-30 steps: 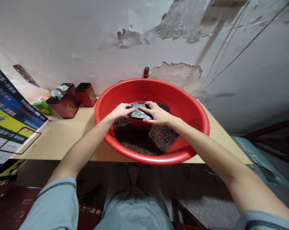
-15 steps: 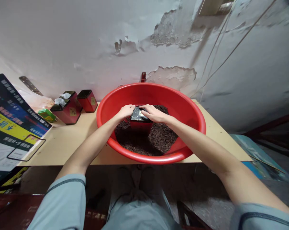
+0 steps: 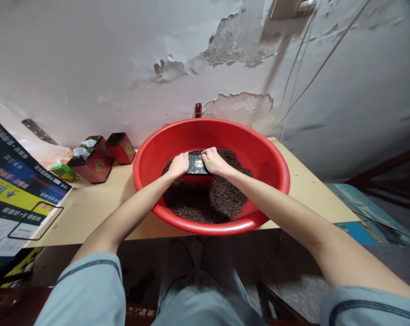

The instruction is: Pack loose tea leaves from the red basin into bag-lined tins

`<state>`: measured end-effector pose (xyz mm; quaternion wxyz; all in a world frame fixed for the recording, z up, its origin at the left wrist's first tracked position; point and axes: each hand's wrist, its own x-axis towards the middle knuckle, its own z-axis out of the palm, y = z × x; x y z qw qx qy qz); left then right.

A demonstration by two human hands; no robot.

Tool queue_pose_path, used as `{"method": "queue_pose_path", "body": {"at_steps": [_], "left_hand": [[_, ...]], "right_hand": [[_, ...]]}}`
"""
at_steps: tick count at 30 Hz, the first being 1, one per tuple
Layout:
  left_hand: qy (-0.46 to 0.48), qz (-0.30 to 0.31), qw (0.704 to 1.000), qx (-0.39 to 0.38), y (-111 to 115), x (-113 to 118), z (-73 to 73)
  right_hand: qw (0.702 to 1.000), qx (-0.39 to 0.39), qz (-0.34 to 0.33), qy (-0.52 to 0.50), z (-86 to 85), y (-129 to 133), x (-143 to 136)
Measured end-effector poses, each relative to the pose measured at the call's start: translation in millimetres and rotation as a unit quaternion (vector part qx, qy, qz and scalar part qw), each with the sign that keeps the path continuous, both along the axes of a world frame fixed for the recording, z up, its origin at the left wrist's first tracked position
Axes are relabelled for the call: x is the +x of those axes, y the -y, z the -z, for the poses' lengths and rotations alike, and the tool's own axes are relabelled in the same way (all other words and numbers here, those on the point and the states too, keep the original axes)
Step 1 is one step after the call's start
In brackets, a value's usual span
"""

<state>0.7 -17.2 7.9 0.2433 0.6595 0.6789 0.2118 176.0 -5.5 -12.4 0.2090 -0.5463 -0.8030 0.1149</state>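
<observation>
A red canister (image 3: 198,182) with a shiny black lid (image 3: 197,165) stands upright in dark loose leaf-like grains (image 3: 227,197), inside a wide red plastic basin (image 3: 212,230). My left hand (image 3: 179,164) is closed on the left edge of the lid. At the lid's right edge, my right hand (image 3: 212,160) grips with bent fingers, thumb side near the top. Whether the lid is fully seated cannot be made out. The canister's lower part is in shadow among the grains.
A pale wooden table (image 3: 99,208) bears the basin. To the left stand several similar red canisters (image 3: 121,148), some with plastic showing at the top, a green packet (image 3: 64,172) and a large printed box (image 3: 18,190). A peeling wall (image 3: 123,54) rises behind.
My right hand's fingers have drawn back from across the lid's top to its right edge. My left hand has settled lower along the left edge. The view has shifted slightly.
</observation>
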Motion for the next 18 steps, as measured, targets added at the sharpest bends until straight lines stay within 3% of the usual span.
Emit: {"method": "queue_pose_path", "body": {"at_steps": [3, 7, 9, 13, 18], "left_hand": [[0.008, 0.016, 1.000, 0.004, 0, 3, -2.8], [0.028, 0.027, 0.999, 0.011, 1, 1, -0.6], [0.045, 0.024, 0.999, 0.018, 1, -1, 1.4], [0.072, 0.011, 0.997, 0.017, -2, 1, 3.5], [0.099, -0.002, 0.995, 0.019, -4, 2, 5.1]], "right_hand": [[0.995, -0.053, 0.061, 0.058, -26.0, 6, -3], [0.997, 0.056, 0.017, 0.049, -58.1, 3, -6], [0.996, 0.051, -0.006, 0.066, -56.3, 6, -8], [0.990, -0.028, -0.045, 0.131, -31.2, 19, -12], [0.989, -0.019, -0.013, 0.144, -24.5, 24, -19]]}}
